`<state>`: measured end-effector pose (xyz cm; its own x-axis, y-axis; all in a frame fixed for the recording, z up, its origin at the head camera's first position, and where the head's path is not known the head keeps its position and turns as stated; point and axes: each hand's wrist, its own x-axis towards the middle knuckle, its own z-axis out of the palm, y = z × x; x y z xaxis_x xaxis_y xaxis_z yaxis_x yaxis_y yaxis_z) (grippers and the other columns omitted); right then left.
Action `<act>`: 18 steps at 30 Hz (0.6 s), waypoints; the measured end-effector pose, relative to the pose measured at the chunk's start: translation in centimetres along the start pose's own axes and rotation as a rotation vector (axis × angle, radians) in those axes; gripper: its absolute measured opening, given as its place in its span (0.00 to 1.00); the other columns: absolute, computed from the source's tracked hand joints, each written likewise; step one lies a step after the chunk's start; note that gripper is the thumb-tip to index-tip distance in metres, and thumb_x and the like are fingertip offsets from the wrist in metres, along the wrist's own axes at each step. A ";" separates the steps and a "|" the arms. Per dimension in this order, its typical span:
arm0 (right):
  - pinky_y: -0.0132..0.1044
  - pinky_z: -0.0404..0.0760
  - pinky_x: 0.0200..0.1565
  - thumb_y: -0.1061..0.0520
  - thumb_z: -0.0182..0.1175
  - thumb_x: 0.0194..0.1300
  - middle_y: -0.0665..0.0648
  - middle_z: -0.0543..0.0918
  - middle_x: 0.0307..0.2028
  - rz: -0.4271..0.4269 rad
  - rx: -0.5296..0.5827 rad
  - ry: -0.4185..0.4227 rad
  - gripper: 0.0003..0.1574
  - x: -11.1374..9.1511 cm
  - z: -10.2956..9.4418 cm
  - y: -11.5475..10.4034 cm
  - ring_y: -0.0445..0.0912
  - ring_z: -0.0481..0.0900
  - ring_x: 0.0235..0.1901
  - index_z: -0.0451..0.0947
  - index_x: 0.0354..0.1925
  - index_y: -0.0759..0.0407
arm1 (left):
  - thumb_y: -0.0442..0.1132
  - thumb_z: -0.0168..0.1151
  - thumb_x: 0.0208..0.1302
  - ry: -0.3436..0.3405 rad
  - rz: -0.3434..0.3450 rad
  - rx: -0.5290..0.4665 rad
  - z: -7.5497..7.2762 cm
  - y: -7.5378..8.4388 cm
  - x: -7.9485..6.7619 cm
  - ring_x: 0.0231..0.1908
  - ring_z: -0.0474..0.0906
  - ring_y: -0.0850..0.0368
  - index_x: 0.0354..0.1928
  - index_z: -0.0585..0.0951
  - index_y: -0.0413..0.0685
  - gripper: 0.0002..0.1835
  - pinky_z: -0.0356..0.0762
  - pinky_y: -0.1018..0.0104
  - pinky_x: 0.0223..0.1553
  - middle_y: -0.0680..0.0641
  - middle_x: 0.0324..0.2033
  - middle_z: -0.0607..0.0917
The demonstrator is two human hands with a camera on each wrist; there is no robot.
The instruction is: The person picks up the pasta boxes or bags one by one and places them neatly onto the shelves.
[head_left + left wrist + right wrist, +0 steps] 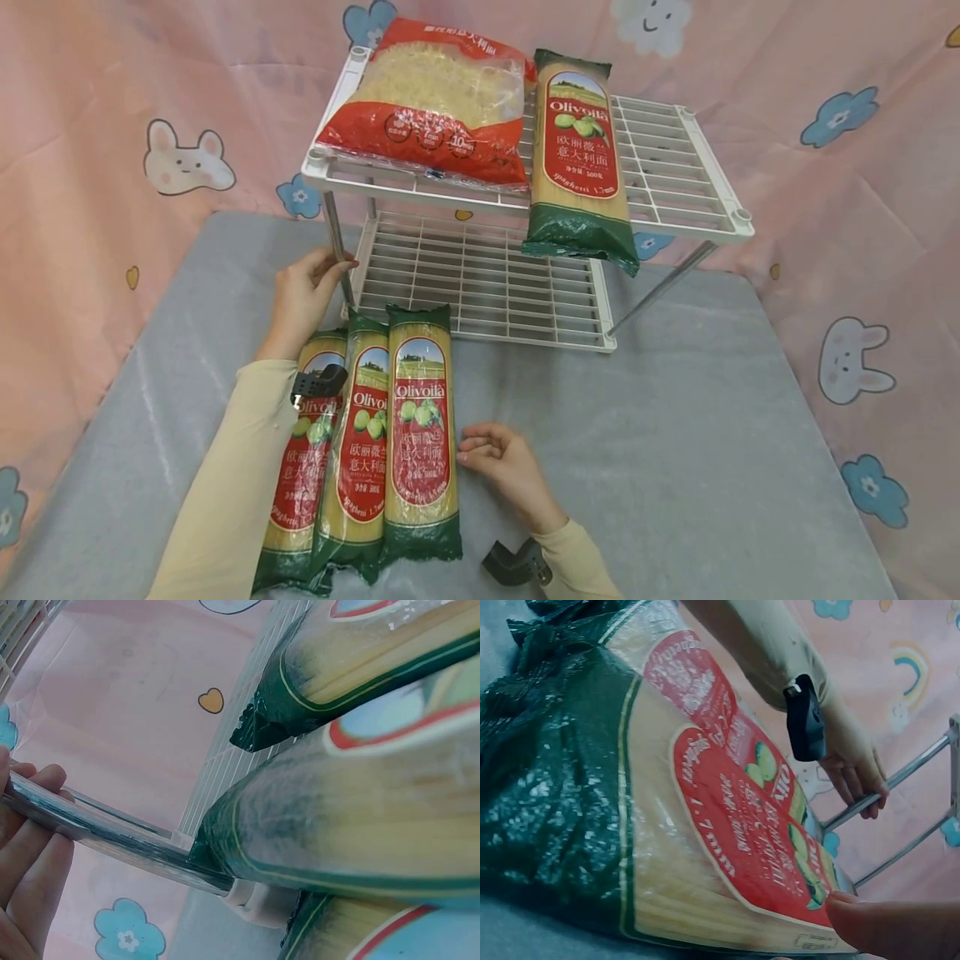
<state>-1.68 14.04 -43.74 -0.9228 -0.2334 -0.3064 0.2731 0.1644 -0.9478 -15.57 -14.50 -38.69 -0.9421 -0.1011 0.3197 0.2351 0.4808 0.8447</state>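
My left hand (303, 292) grips the front-left metal post (112, 840) of a white two-tier wire rack (480, 321), its fingers curled round the tube. Three spaghetti packs with green ends and red labels lie side by side in front of the rack: a left pack (296, 467), a middle pack (360, 467) and a right pack (420, 417). The left forearm crosses over the left pack and hides part of it. Beside the right pack, my right hand (510, 467) has its fingers loosely bent, fingertips right at the pack's edge. Its thumb (892, 926) shows in the right wrist view.
On the rack's top shelf (667, 167) sit a red bag of pasta (442, 100) and another spaghetti pack (577, 158), whose lower end juts past the front edge. A grey cloth (675, 433) covers the table. Pink patterned curtain (862, 233) surrounds it.
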 end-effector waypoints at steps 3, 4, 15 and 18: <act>0.31 0.78 0.41 0.67 0.64 0.55 0.63 0.80 0.37 0.016 -0.011 -0.014 0.24 0.1 0.2 0.3 0.42 0.79 0.32 0.71 0.49 0.78 | 0.42 0.54 0.70 -0.001 -0.007 0.008 0.0 -0.1 0.0 0.50 0.79 0.44 0.46 0.81 0.38 0.14 0.73 0.49 0.53 0.40 0.45 0.84; 0.31 0.78 0.41 0.67 0.65 0.55 0.63 0.80 0.37 0.021 -0.015 -0.017 0.25 0.1 0.2 0.4 0.41 0.79 0.32 0.71 0.49 0.78 | 0.42 0.54 0.70 -0.004 -0.009 0.007 0.0 -0.1 0.0 0.50 0.79 0.44 0.46 0.81 0.38 0.15 0.73 0.48 0.53 0.40 0.45 0.84; 0.33 0.80 0.37 0.65 0.67 0.54 0.58 0.82 0.32 0.022 -0.130 -0.082 0.25 0.2 0.7 0.2 0.42 0.81 0.30 0.73 0.48 0.78 | 0.42 0.54 0.70 -0.004 -0.013 -0.008 0.0 0.2 0.0 0.50 0.79 0.43 0.46 0.81 0.36 0.15 0.73 0.48 0.53 0.39 0.45 0.84; 0.34 0.80 0.36 0.64 0.67 0.54 0.58 0.83 0.31 0.017 -0.150 -0.108 0.25 0.3 1.0 0.1 0.41 0.81 0.28 0.74 0.47 0.78 | 0.41 0.54 0.70 -0.006 -0.013 -0.014 0.0 0.2 0.0 0.51 0.78 0.43 0.46 0.80 0.35 0.15 0.73 0.48 0.54 0.38 0.45 0.84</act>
<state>-1.66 13.05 -43.99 -0.8818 -0.3296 -0.3374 0.2373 0.3080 -0.9213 -15.47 -14.41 -38.49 -0.9466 -0.1018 0.3060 0.2262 0.4669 0.8549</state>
